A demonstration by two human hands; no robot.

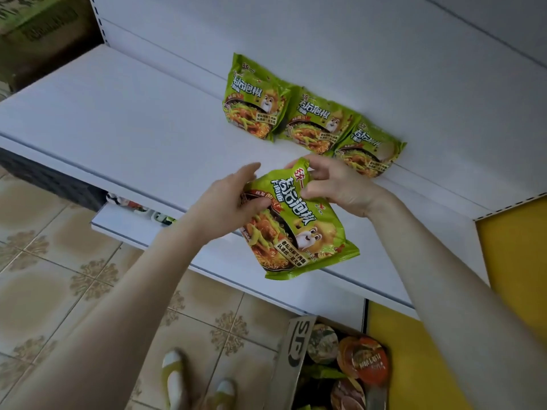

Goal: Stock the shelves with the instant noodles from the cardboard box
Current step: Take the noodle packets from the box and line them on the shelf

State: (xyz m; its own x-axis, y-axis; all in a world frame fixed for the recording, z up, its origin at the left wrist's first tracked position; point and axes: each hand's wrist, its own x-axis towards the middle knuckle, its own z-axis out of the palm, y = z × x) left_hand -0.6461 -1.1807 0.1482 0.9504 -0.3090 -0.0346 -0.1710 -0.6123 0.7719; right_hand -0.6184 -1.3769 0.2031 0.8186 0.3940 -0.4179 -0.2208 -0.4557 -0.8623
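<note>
My left hand [225,208] and right hand [337,184] both grip a green noodle packet [299,232] over the shelf's [118,119] front edge; the cardboard box [293,356] below holds noodle cups [365,361].

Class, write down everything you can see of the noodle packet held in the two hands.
The noodle packet is a glossy green plastic bag, sealed and puffy, printed with white Chinese lettering, a bowl of noodles and a cartoon animal. It lies face up and tilted, top end toward the back, over the front of the white shelf. The left hand grips its left edge; the right hand pinches its top edge. Whether it rests on the shelf is unclear.
</note>
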